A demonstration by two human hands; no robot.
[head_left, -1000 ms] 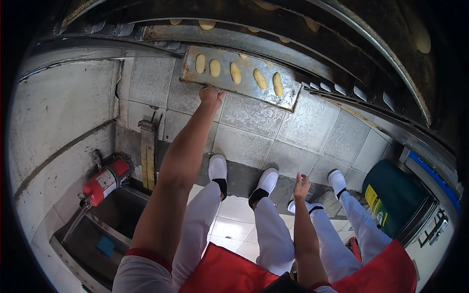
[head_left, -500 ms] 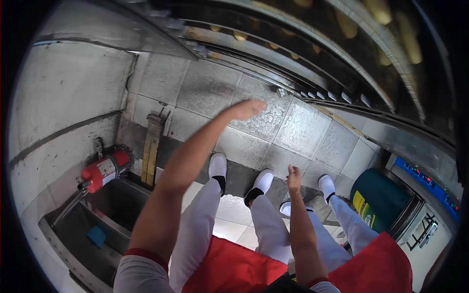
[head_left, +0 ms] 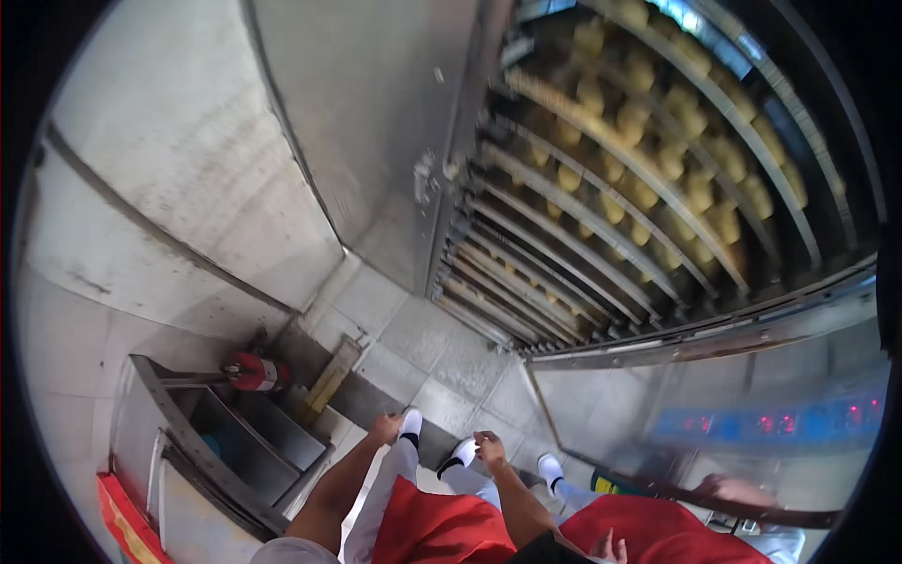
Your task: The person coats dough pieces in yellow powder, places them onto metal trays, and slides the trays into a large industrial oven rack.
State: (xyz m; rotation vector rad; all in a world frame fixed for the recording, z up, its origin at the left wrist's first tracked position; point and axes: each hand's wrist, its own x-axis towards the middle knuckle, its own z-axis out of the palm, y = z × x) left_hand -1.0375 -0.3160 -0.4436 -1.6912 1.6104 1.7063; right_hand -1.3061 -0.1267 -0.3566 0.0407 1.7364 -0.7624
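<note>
Steel-framed upright cabinet (head_left: 695, 343), front open, at upper right, ahead of the person. Contents: stacked dark metal trays (head_left: 564, 199) bearing pale-yellow oval dough pieces (head_left: 672, 162), blurred, count uncertain.

Left hand (head_left: 385, 430): bare, low, well apart from the cabinet, seen just beside a white slip-on shoe (head_left: 411, 423); turned away and small, so how far open cannot be told; no object visible in it.

Right hand (head_left: 487, 448): bare, half open, fingers bent loosely toward the thumb, nothing visible in the grasp, clear of the trays.

Co-worker in a red cloth apron (head_left: 658, 531), at right: 1 hand (head_left: 611, 547) hanging before the apron, another (head_left: 738, 489) at the dark lower edge of a shiny door panel (head_left: 601, 404).

Blue control strip (head_left: 766, 423) with red-lit displays, far right.

Left side: red cylindrical fire extinguisher (head_left: 256, 372), yellow post (head_left: 331, 383), grey metal sink (head_left: 235, 428) of 2 compartments.
</note>
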